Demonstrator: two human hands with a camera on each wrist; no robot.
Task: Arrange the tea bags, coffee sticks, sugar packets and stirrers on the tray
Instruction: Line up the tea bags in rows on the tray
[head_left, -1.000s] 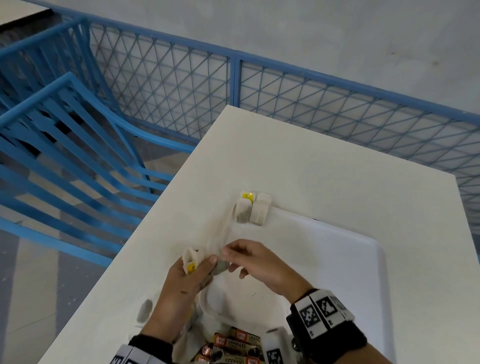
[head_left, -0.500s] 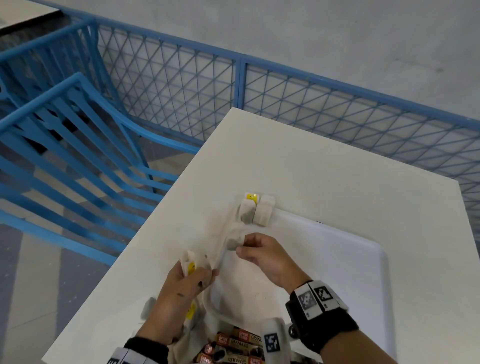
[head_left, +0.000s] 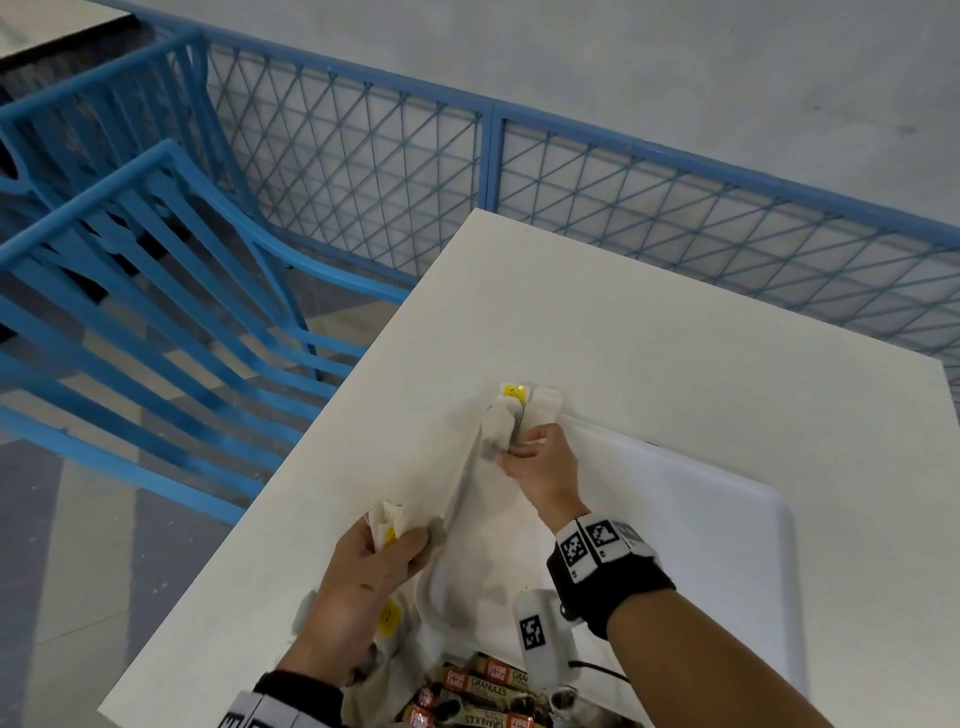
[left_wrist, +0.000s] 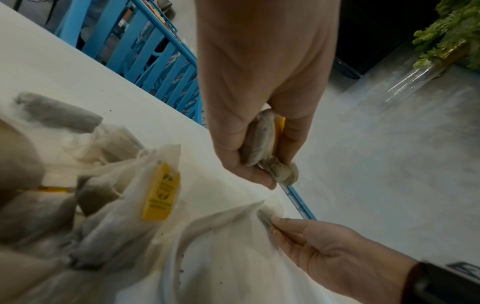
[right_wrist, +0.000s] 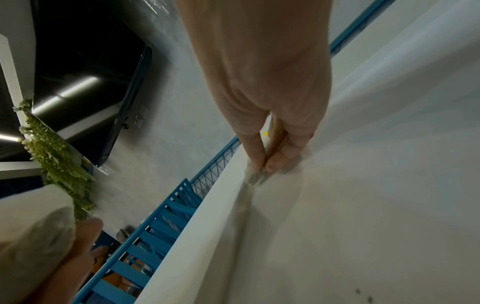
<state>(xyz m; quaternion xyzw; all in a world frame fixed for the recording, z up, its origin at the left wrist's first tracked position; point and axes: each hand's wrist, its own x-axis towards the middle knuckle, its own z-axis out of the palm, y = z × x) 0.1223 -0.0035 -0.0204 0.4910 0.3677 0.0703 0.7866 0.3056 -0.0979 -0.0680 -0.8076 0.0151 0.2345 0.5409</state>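
Note:
A white tray (head_left: 727, 519) lies on the white table (head_left: 675, 338). Two tea bags (head_left: 524, 410), one with a yellow tag, sit at the tray's far left corner. My right hand (head_left: 506, 457) pinches another tea bag (head_left: 491, 444) and holds it down just in front of them; the right wrist view shows the fingertips (right_wrist: 270, 164) pressed together on this tea bag (right_wrist: 255, 179). My left hand (head_left: 410, 540) stays over the tray's left rim, gripping a small bunch of tea bags (left_wrist: 262, 142) with a yellow tag.
Several loose tea bags (left_wrist: 103, 195) lie piled by my left wrist. Orange and brown coffee sticks (head_left: 483, 686) lie at the tray's near end. A blue chair (head_left: 156, 312) stands left of the table and a blue mesh fence (head_left: 675, 208) runs behind it.
My right hand took a tea bag away from my left hand and carried it forward to the tray's far left corner, beside the two bags there. The left hand kept its grip.

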